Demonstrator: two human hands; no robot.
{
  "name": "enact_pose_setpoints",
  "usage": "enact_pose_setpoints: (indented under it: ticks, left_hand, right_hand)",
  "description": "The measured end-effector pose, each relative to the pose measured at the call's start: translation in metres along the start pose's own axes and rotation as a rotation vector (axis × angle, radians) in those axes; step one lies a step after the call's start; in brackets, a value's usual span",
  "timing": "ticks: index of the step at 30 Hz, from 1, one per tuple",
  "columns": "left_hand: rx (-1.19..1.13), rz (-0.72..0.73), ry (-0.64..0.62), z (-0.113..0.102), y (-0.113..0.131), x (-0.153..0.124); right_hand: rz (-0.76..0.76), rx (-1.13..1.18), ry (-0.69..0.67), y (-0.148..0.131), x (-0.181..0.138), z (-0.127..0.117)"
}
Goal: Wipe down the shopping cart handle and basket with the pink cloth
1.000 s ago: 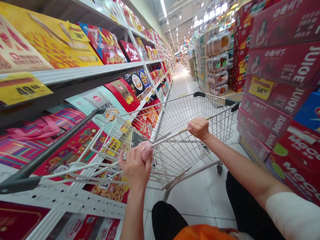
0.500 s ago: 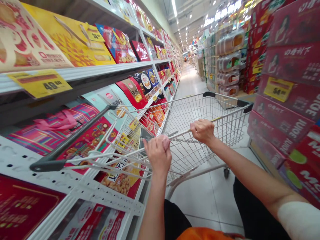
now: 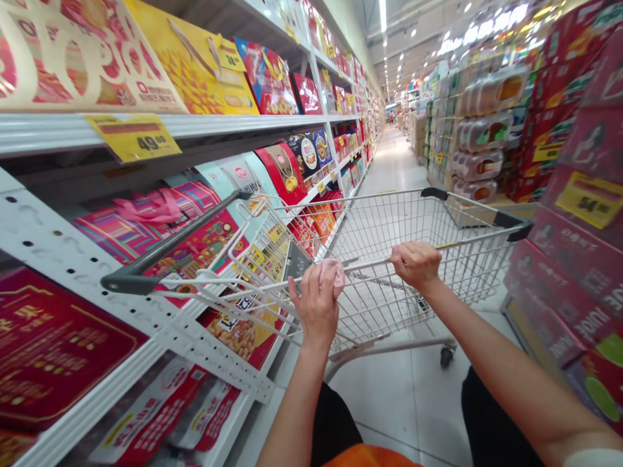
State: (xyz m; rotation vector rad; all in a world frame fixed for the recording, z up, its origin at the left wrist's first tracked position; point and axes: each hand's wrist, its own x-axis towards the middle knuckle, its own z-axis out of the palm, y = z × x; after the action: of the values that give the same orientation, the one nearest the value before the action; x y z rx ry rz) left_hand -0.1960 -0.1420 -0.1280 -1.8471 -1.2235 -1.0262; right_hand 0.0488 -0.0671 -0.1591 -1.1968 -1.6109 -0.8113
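Note:
A wire shopping cart (image 3: 389,227) stands in a shop aisle right in front of me, its basket holding nothing I can see. My left hand (image 3: 316,301) is closed round the cart's handle bar, with a small pink cloth (image 3: 335,275) pressed between the fingers and the bar. My right hand (image 3: 416,264) is wrapped round the same bar further right. The child seat flap (image 3: 233,285) of the cart is folded near the left hand.
Shelves (image 3: 204,126) of boxed and bagged snacks with yellow price tags (image 3: 134,136) run close along the left. Stacked red juice cartons (image 3: 579,214) and bottle packs (image 3: 481,149) line the right. A tiled aisle floor (image 3: 396,162) stretches ahead.
The view has shifted right and forward along the shelves. Both hands have kept their grip on the cart's bar.

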Motion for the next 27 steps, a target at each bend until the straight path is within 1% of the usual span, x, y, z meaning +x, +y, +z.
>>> enact_pose_setpoints:
  ticks: [3,8,10,11,12,14,18,20,22,23,25,27]
  left_hand:
    - [0.068,-0.047,0.024,-0.014,-0.024,-0.010]
    - [0.145,-0.176,0.026,-0.051,-0.071,-0.018]
    - [0.175,-0.192,0.039,-0.059,-0.083,-0.022]
    - [0.181,-0.186,0.050,-0.060,-0.086,-0.025]
    - [0.178,-0.178,0.065,-0.058,-0.088,-0.028]
    - [0.142,-0.173,0.119,-0.048,-0.085,-0.035]
    - [0.064,-0.243,0.234,-0.013,-0.068,-0.056]
    - [0.059,-0.227,0.250,0.003,-0.061,-0.073]
    - [0.057,-0.187,0.227,0.013,-0.059,-0.092]
    - [0.056,-0.168,0.210,0.017,-0.058,-0.102]
    - [0.047,-0.118,0.185,0.019,-0.059,-0.119]
    - [0.028,-0.084,0.189,0.016,-0.061,-0.124]
  right_hand:
    - [0.023,-0.004,-0.024,-0.003,0.000,-0.001]
    - [0.060,0.018,-0.054,-0.007,0.000,-0.004]
    - [0.083,0.022,-0.084,-0.009,0.001,-0.009]
    - [0.103,0.019,-0.110,-0.011,0.003,-0.011]
    - [0.126,0.012,-0.144,-0.012,0.006,-0.014]
    - [0.145,-0.001,-0.206,-0.013,0.013,-0.020]
    - [0.007,0.078,-0.287,-0.014,0.024,-0.023]
    - [-0.003,0.084,-0.350,-0.016,0.024,-0.022]
    - [0.019,0.055,-0.396,-0.018,0.021,-0.021]
    - [0.020,0.046,-0.397,-0.018,0.019,-0.020]
    - [0.004,0.051,-0.357,-0.019,0.016,-0.020]
    - [-0.014,0.059,-0.305,-0.019,0.014,-0.019]
